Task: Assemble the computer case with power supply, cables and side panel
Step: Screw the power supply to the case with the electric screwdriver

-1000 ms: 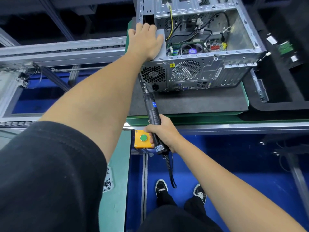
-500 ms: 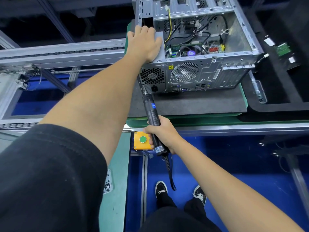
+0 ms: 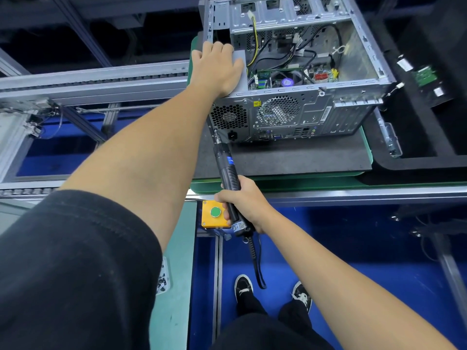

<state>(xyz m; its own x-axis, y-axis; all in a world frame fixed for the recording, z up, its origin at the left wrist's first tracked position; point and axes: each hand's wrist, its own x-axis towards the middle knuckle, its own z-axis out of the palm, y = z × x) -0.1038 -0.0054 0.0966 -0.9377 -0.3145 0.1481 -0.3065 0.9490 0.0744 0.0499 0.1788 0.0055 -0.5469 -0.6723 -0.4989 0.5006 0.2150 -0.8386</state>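
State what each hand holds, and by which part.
The right hand grips the electric screwdriver by its lower handle. The left hand rests flat on the power supply, gripping nothing.

Open grey computer case point(image 3: 298, 114) on dark mat, power supply point(image 3: 238, 72) in left rear corner, cables point(image 3: 280, 56) inside

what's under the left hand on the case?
The left hand rests flat on the grey power supply in the computer case corner. Only the supply's right edge and rear fan grille show; its top is covered.
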